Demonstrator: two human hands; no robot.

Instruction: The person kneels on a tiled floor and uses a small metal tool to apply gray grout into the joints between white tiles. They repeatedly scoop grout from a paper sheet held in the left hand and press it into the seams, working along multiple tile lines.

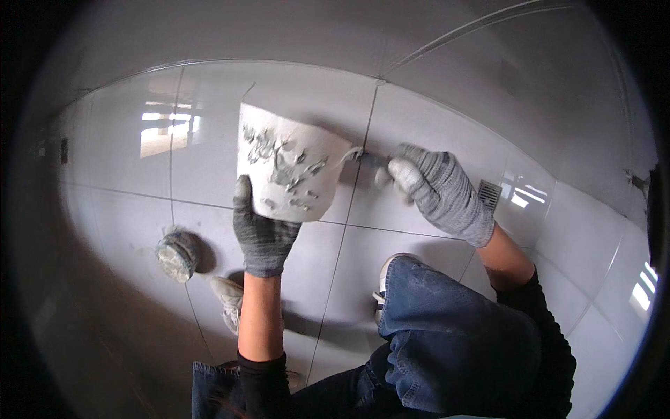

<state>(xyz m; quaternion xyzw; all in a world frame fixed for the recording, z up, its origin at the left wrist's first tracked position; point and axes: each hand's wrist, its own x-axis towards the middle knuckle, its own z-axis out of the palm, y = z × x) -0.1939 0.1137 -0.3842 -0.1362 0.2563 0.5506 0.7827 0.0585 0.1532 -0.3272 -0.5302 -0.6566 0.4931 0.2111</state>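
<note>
clerk: item one?

me: white tapered bucket-shaped piece (315,185), one, tilted, held up above the glossy floor tiles (307,269). grey paste (285,171) clings in ragged lumps to the face i see. contents, if any: cannot tell.

clerk: hands?

me: left hand (266,241), dark grey knit glove, clamped on the piece's lower left end, thumb up the side, other fingers hidden behind. right hand (447,192), paler grey knit glove, fingers curled round a narrow dark tool (359,152), blurred, its smeared tip at the piece's right edge.

clerk: faults to enter?

me: four, by my judgement. one: the piece twists out of my left hand; cause, a sideways push from the tool against a hold at one end only. two: lumps drop on the tiles; cause, more tilt or a hard knock. three: paste lands in the slotted floor drain (489,195), near my right wrist; cause, a flick of the tool to the right. four: the crusted round pot (176,257) tips; cause, my left shoe (230,300), just beside it, shifting outward.

clerk: worst of them?

me: number one. a slip there likely brings number two along.
</note>
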